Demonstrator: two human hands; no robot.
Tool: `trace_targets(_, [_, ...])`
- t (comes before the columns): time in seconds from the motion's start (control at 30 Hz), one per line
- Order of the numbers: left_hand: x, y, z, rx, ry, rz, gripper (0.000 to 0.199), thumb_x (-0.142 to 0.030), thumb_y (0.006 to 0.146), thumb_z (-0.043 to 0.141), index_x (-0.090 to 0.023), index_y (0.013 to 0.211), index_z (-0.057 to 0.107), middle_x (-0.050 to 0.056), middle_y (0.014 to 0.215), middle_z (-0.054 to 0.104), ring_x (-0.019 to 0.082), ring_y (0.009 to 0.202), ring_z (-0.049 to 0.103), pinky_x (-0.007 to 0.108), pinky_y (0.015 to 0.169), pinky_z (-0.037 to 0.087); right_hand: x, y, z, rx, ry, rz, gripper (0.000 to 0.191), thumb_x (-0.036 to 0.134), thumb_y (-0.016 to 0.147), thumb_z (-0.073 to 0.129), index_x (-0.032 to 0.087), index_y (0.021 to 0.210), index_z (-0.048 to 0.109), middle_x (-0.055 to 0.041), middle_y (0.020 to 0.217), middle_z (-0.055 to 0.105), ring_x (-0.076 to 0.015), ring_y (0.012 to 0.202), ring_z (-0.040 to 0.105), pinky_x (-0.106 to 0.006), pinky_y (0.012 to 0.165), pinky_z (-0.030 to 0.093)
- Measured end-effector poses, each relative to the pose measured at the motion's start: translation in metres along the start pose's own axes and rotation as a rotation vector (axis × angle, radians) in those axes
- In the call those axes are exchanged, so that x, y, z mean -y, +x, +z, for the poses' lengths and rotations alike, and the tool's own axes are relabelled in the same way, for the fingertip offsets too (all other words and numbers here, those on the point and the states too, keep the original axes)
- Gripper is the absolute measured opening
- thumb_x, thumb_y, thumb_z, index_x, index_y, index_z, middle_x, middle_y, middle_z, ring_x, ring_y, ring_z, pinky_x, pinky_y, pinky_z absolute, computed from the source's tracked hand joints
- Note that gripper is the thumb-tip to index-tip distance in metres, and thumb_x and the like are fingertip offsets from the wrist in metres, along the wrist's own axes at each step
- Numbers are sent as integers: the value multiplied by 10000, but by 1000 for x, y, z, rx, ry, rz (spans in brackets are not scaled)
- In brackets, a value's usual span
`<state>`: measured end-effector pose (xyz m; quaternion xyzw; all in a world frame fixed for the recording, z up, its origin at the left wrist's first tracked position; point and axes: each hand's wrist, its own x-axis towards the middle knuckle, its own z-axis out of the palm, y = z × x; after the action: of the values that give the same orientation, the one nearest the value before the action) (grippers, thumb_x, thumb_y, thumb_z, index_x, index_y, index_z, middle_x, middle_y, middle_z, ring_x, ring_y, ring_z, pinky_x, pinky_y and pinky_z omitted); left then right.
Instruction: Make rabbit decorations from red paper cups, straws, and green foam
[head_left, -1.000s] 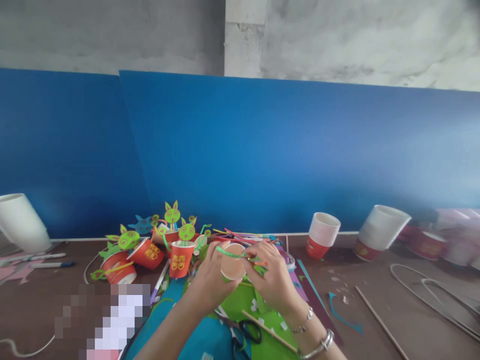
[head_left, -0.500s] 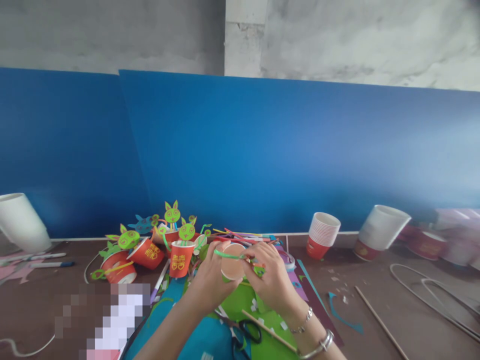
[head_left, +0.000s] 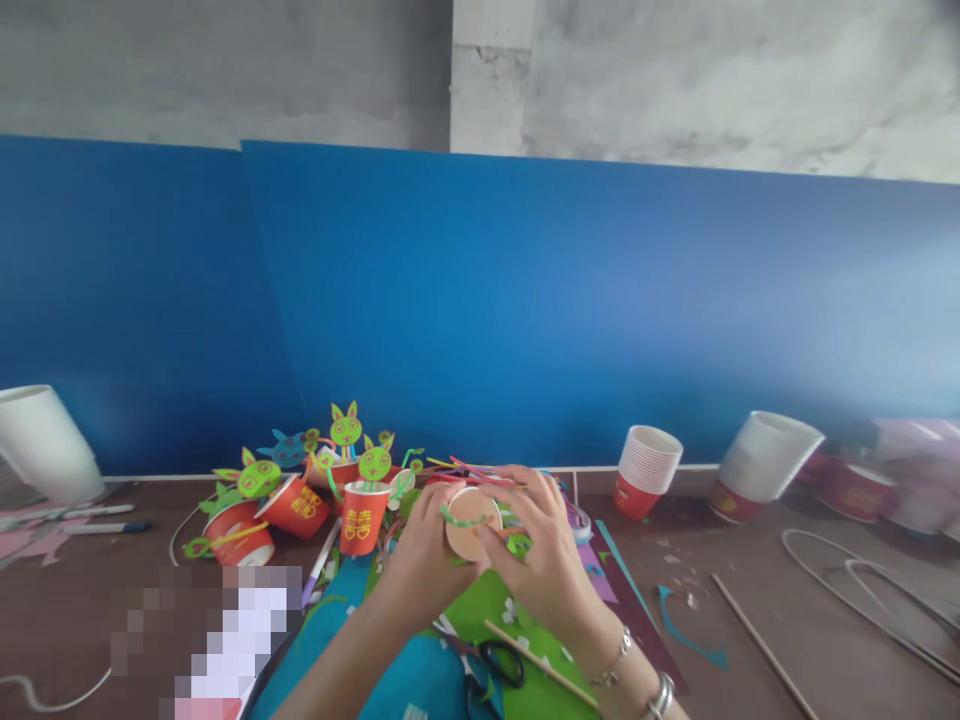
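Observation:
Between my hands is a paper cup, its round pale face turned toward me. My left hand is closed around the cup's left side. The fingers of my right hand curl over its right side, with the thumb at the rim. A green straw crosses the cup's face. Green paper cut-outs show by my right fingers; how they are attached is hidden. Below my hands lie dark-handled scissors and a wooden stick on green paper.
Red cups with green paper animal heads, including an upright cup, stand or lie on the left. Cup stacks are at the right, near a second wooden stick and a cable. A blue partition rises behind.
My right hand has moved from pinching the straw's right end to spreading around the cup's right side. The cup has shifted slightly right, and the straw now lies across its face.

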<state>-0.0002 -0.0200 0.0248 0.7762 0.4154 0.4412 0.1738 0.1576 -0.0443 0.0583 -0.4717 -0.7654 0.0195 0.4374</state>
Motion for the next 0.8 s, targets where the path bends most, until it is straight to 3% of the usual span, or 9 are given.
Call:
trace_targets(0.13, [0,-3,5,32,43,28,644,-77,597,582,-184,1216,435,118,1157,547,291,1127,499,480,954,431,9,-1,0,45,-92,-45,221,190,818,594,306,996,657,-48,1240,532,-279,1150,453,-472,927,364])
trace_targets(0.23, [1,-5,8,43,47,74,632,-86,605,579,-194,1210,433,114,1158,556,291,1132,496,477,957,426,12,-1,3,11,-116,-72,130,206,827,595,282,890,680,-41,1223,559,-277,1140,466,-476,939,342])
trace_targets(0.37, [-5,-4,6,39,-26,44,597,-86,602,598,-206,1170,457,107,1160,558,290,1126,505,461,950,431,17,0,0,34,-124,-71,149,153,831,547,247,768,642,-36,1211,565,-270,1136,463,-488,942,327])
trace_targets(0.5, [-14,0,0,72,-178,-24,506,-74,623,613,-220,1093,492,83,1126,571,261,1061,547,409,912,460,21,-2,-7,111,-146,-45,161,73,769,529,219,747,594,-58,1241,527,-287,1199,404,-519,986,295])
trace_targets(0.8, [-20,-5,-2,189,-310,32,647,-15,625,611,-248,1213,473,71,1219,511,236,1159,481,384,1011,404,21,-10,-8,205,-230,-8,185,36,700,518,206,743,579,-96,1226,531,-301,1211,390,-574,1034,239])
